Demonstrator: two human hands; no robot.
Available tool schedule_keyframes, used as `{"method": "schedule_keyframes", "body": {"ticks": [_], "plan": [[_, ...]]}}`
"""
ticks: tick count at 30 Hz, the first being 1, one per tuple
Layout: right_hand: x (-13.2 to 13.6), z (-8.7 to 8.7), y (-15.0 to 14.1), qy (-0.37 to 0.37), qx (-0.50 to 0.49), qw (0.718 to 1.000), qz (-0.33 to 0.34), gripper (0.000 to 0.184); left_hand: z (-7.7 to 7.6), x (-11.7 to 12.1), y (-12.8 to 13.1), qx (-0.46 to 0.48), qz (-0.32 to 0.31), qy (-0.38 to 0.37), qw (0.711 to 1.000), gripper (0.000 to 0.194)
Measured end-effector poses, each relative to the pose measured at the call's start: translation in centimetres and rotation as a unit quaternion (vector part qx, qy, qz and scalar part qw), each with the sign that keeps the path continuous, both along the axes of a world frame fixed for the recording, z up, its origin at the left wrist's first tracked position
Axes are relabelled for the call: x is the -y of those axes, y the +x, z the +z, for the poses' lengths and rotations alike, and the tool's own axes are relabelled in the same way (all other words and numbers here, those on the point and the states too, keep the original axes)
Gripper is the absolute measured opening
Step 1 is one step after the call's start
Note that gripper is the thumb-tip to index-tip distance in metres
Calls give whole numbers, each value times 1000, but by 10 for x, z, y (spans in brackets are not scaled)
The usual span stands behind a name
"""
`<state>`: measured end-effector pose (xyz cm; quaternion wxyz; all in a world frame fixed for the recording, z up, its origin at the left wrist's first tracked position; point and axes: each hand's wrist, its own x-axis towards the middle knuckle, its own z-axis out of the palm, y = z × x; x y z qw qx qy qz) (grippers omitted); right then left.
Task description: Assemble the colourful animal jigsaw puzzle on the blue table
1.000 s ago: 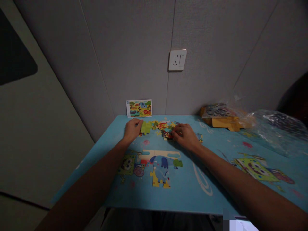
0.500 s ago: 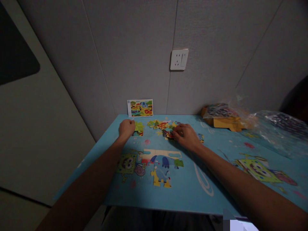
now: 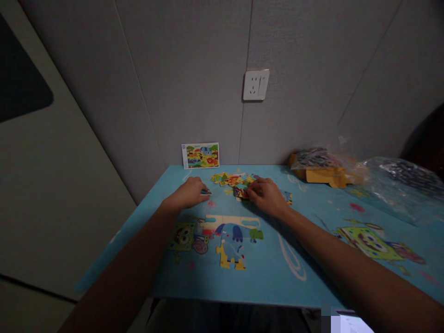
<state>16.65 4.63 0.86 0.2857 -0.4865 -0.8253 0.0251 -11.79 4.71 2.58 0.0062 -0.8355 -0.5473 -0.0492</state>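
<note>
Filling the foreground, the light-blue printed worktop [image 3: 270,277] bears a partly joined blue-elephant jigsaw [image 3: 229,243]; beyond, loose multicoloured pieces [image 3: 231,179] meet the right hand [image 3: 266,194], grip unclear. The left hand's [image 3: 189,191] fingers pinch a thin flat piece [image 3: 207,193]. Sorting seems under way; the next move calls for inspection.

The left grip [image 3: 189,192] pinches puzzle pieces [image 3: 206,193]; the right grip [image 3: 265,195] touches others [image 3: 240,192].

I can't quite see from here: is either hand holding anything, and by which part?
The left hand holds a piece by its left end. The right hand is at the pile; whether it grips anything cannot be told.
</note>
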Motion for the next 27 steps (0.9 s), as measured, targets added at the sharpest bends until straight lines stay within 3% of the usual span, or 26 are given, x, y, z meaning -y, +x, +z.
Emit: {"method": "schedule_keyframes", "body": {"ticks": [4,9,12,17,22,27], "plan": [[-1,-1,0,-4,0,1000,2,26,1,0,-12,-15,24,-45,999,46],[-2,-3,0,3,-7,1000,15,27,-2,-2,-9,44,-4,-46,998,42],[-3,-4,0,-1,-9,1000,11,25,-13,-6,3,108,2,-17,994,40],[-5,-4,-1,-4,-2,1000,14,25,-34,-21,27,221,77,107,966,58],[-1,-2,-6,-3,4,1000,14,25,-46,-39,38,229,95,85,965,38],[-1,-2,-6,-3,4,1000,8,24,-47,-41,36,242,76,77,964,24]]}}
